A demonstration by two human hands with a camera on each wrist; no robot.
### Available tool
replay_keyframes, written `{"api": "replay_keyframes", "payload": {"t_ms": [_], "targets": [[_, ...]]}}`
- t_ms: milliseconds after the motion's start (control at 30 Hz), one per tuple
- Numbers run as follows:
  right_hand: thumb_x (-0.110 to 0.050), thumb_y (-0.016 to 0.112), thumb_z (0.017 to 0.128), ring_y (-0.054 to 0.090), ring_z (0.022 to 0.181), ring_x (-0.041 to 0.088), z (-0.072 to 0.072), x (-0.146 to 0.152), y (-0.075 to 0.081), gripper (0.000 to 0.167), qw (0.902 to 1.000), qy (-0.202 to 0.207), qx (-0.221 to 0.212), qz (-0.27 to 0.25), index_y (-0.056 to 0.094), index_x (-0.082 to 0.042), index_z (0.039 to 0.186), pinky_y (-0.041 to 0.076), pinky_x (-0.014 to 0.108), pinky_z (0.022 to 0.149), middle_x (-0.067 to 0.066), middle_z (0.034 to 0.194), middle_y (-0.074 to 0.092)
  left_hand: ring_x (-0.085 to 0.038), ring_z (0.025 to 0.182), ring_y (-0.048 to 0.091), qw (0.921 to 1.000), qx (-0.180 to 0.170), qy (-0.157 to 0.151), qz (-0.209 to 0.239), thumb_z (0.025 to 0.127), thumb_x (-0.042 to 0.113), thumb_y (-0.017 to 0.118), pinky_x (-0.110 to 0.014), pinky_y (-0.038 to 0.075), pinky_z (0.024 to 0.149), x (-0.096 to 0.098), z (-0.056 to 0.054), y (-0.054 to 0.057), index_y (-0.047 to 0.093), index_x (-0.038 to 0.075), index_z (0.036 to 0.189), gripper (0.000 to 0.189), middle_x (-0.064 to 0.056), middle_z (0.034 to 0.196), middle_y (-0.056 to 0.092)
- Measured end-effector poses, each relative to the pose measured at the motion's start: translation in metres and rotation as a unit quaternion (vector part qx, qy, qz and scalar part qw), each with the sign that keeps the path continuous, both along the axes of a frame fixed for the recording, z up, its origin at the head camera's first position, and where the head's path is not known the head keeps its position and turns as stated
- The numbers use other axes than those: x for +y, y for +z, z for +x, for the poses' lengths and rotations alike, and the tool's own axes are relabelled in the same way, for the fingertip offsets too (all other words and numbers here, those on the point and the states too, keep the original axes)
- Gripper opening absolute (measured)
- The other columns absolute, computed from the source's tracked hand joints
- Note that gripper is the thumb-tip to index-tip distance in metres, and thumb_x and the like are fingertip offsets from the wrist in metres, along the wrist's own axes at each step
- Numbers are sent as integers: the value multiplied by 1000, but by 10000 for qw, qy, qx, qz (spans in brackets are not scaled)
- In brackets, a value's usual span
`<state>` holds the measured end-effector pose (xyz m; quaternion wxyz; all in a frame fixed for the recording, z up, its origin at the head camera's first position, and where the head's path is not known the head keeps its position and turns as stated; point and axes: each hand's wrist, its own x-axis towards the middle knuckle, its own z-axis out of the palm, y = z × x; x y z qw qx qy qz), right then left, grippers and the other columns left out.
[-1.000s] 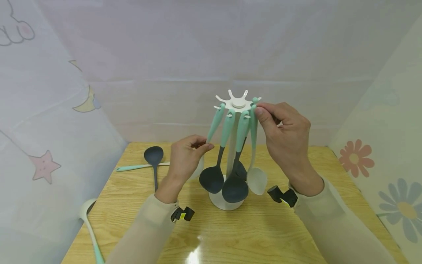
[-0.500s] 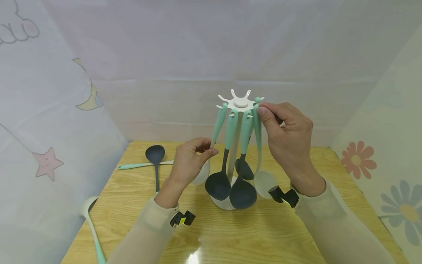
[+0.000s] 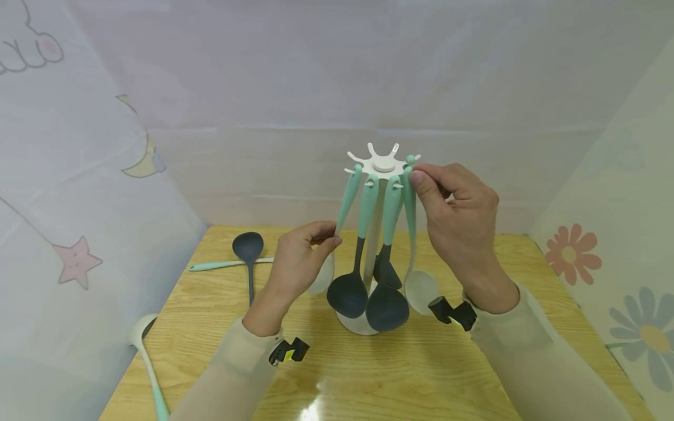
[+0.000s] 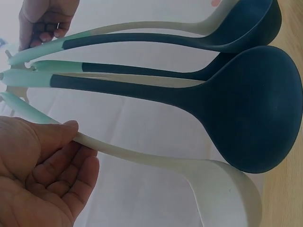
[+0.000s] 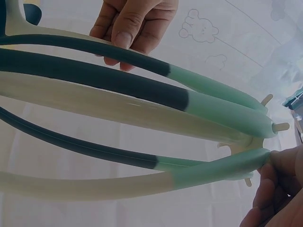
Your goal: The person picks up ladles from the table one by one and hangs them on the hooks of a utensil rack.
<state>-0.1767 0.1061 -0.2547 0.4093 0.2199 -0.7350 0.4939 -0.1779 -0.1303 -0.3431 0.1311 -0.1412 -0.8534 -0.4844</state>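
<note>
1. White cloth walls (image 3: 295,70) rise behind and at both sides, printed with pictures – a star (image 3: 78,262) on the left, flowers on the right.
2. A wooden table (image 3: 421,374) meets the back cloth along its far edge; open wood grain runs from the stand's base toward the front, between the forearms.
3. A white stand (image 3: 374,234) rises near mid-table, well apart from both side edges, its hooked crown (image 3: 384,166) on top.
4. Around it hang three dark ladles (image 3: 388,310), two in front and one behind, with a pale ladle (image 4: 227,194) at the left and a pale spoon (image 3: 421,291) at the right; all have mint handles.
5. On the table's left, a dark-headed ladle (image 3: 247,247) crosses a mint-handled utensil (image 3: 210,265); a pale-necked ladle (image 3: 147,362) reaches past the left edge.
6. The left hand (image 3: 302,257) pinches the pale ladle just below its mint handle.
7. The right hand (image 3: 460,210) pinches the top of the pale spoon's handle – its fingers seem to cover the hook there, so the fit is hard to judge.
8. Black wrist cameras (image 3: 453,313) sit at both cuffs; the left one's yellow label (image 3: 288,355) is too small to read.
</note>
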Motion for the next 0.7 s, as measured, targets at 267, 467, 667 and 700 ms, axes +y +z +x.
{"api": "replay_keyframes", "payload": {"t_ms": [267,467,667,700], "targets": [[-4,76,97,52,70,5,2,2,-1,11,10000,-68,-41,39,82,4,102,41,19,64,-22,80,61,-19,105,76,9999,-96,-46,46,100,20,76,-44,61,93,2,1,-2,76,12,127,28,-1,112,80],[-4,77,97,52,70,6,4,0,-1,10,9999,-65,-112,-40,83,2,102,41,19,65,-18,78,62,-17,107,73,9994,-304,169,-16,100,23,75,-42,60,91,-13,11,-8,75,17,130,30,1,119,78],[-3,77,97,52,70,6,3,2,-1,10,9999,-49,-107,-27,83,2,101,41,20,65,-20,79,62,-18,104,72,9978,-461,453,-144,101,21,75,-41,60,91,-39,23,-15,77,14,124,25,-1,116,78],[-3,77,96,52,70,6,3,2,-1,10,9999,-46,-90,0,83,3,101,41,19,65,-20,80,62,-18,104,73,9973,-515,486,-169,101,22,75,-42,60,91,-44,24,-16,77,14,123,24,-2,116,78]]}}
